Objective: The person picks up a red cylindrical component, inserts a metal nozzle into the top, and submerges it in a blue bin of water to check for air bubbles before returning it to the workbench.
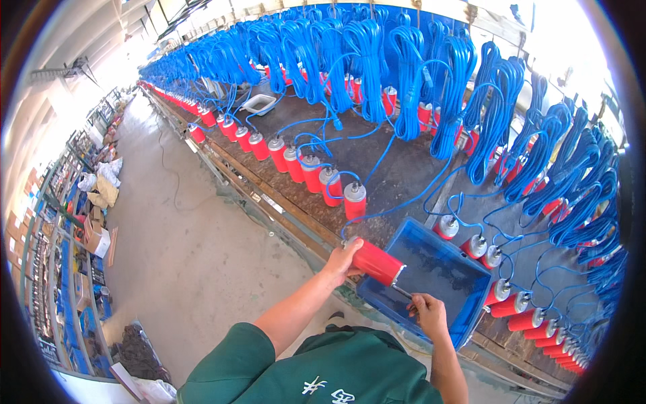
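My left hand [342, 262] is wrapped round the upper end of a red cylinder [379, 262], which lies tilted over a blue plastic bin [449, 247]. A blue cable joins the cylinder's end beside that hand. My right hand [428, 312] grips a slim tool with a metal shaft [402, 291]; its tip meets the cylinder's pale lower rim. The tool's handle is mostly hidden by the fingers, so its exact kind is unclear. Just beyond, a red cylinder with a silver cap [354, 200] stands upright on the bench.
Rows of similar red cylinders [278, 155] line the dark bench [296, 111] on both sides of the bin. Coiled blue cables [367, 57] hang above it. A small white tray [259, 104] sits farther back. Left of the concrete floor [182, 229] stand cluttered shelves [67, 283].
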